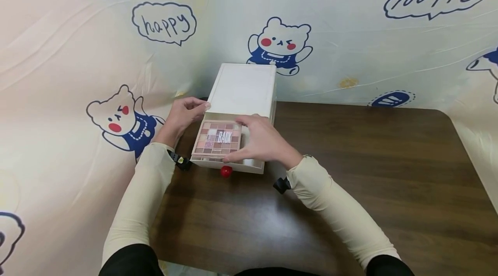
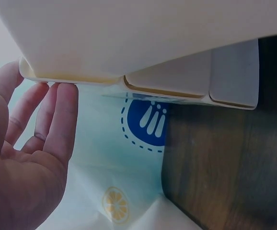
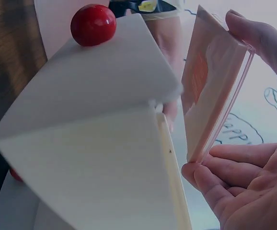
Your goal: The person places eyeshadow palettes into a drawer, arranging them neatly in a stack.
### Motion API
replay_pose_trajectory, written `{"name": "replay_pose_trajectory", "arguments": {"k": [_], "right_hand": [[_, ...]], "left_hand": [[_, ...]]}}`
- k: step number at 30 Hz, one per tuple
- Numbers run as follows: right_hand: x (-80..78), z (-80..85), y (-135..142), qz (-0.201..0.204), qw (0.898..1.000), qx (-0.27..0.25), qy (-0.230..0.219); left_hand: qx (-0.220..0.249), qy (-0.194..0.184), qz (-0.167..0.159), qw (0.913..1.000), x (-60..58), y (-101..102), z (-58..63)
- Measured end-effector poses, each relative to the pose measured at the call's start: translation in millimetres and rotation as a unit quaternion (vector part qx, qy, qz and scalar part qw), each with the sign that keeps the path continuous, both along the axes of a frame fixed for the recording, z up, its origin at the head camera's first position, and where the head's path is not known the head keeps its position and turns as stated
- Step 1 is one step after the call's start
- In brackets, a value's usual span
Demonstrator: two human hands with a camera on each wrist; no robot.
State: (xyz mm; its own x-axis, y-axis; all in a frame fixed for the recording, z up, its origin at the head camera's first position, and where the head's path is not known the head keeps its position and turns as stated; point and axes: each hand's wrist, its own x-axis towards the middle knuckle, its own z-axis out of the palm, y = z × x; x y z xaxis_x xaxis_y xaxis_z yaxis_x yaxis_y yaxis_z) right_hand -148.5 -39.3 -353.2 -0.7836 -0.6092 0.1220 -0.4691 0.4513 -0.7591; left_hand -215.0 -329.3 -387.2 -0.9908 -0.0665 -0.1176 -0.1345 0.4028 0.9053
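Observation:
A small white drawer box (image 1: 242, 88) stands at the table's far left, its top drawer (image 1: 253, 164) pulled out by its round red knob (image 1: 226, 171) side. My right hand (image 1: 265, 140) holds an eyeshadow palette (image 1: 218, 138) above this drawer. The right wrist view shows the palette (image 3: 215, 86) tilted on edge beside the drawer, thumb at one end and fingertips at the other. My left hand (image 1: 180, 116) touches the box's left upper edge. In the left wrist view, the fingers (image 2: 62, 120) are fairly straight, with their tips against that edge.
Lower drawers sit beneath, one with a red knob (image 3: 15, 174). A brown wooden table (image 1: 362, 172) extends to the right. Behind and to the left hangs a pale cloth (image 1: 342, 30) printed with bears and "happy" bubbles.

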Motion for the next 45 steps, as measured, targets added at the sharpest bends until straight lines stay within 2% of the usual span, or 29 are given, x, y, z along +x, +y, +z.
{"name": "replay_pose_trajectory", "arguments": {"k": [7,12,18,23,30,39,45], "right_hand": [[-6.4,-3.0,-12.6,0.015,1.000,0.007,0.001],[-8.7,-2.3,-15.3,0.014,0.999,0.032,0.012],[-15.3,-2.2,-21.7,0.052,0.997,0.051,0.020],[-19.2,-2.7,-27.4,0.065,0.995,0.068,0.037],[-20.6,-6.2,-30.8,0.061,0.994,0.079,0.052],[-16.6,-10.5,-32.8,0.042,0.992,0.089,0.081],[-13.3,-7.8,-30.3,0.032,0.996,0.060,0.053]], "left_hand": [[-0.009,-0.011,-0.002,0.9999,1.0,1.4,-2.6],[-0.010,-0.010,0.002,0.9999,0.0,0.3,-4.0],[0.001,-0.001,0.001,1.0000,-1.5,0.3,-4.4],[0.003,0.007,0.001,1.0000,-2.1,0.5,-5.3],[-0.008,0.006,-0.006,0.9999,-2.5,1.6,-4.2],[0.001,0.008,-0.008,0.9999,-2.8,0.5,-2.2],[0.002,0.003,-0.006,1.0000,-3.4,-1.9,-2.5]]}}
